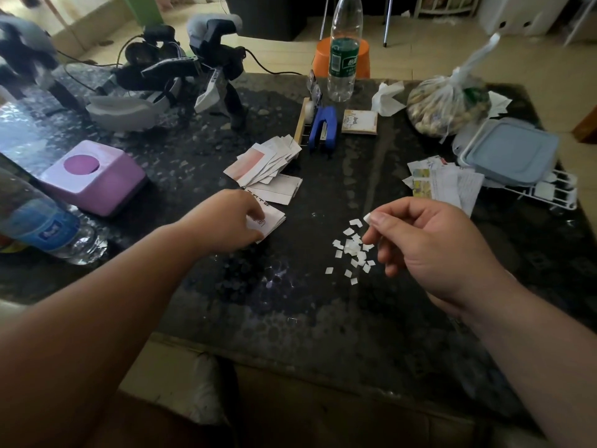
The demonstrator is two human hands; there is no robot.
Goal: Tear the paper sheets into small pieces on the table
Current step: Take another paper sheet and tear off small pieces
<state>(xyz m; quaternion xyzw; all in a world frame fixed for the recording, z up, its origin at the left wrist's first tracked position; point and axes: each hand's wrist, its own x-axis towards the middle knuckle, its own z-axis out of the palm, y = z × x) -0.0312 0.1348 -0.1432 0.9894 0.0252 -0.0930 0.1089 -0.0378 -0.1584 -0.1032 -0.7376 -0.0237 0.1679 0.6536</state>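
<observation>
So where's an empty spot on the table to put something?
The biggest bare patch is the table's near edge, below the scraps. Another lies between the purple box and the paper stack. A strip runs from the stapler to the scraps. The back and right side are crowded.

paper scraps centre of table | sheet stack behind-left | stapler behind

No legible text: blurred white characters on green bottle label, logo on blue bottle label, handwriting on paper slip.
</observation>
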